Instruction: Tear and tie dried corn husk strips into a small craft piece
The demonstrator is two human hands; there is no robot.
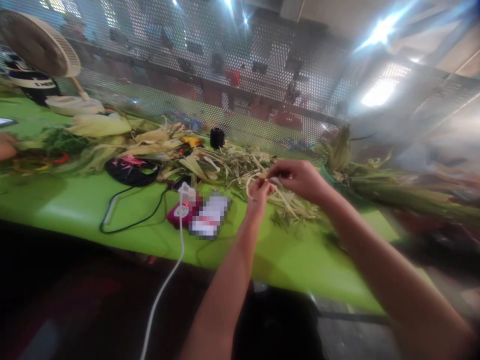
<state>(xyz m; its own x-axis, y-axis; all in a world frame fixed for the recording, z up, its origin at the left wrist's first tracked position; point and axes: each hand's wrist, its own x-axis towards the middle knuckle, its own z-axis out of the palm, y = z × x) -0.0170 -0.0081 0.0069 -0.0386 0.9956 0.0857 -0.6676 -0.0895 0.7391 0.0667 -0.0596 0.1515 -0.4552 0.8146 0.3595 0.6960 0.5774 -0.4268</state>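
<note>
One pale strip (248, 187): pinched by left hand (261, 189) and right hand (294, 177), over the green table (288, 260).
Dried leaves (200, 167): heaped just beyond.
White cable (182, 240): draped over the table edge.

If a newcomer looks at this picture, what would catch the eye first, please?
Probably the bright green table, strewn with pale, dry-looking husks along its far side. Right of centre, the left hand and right hand meet at a thin pale strip; a beige fan stands at far left.
</note>
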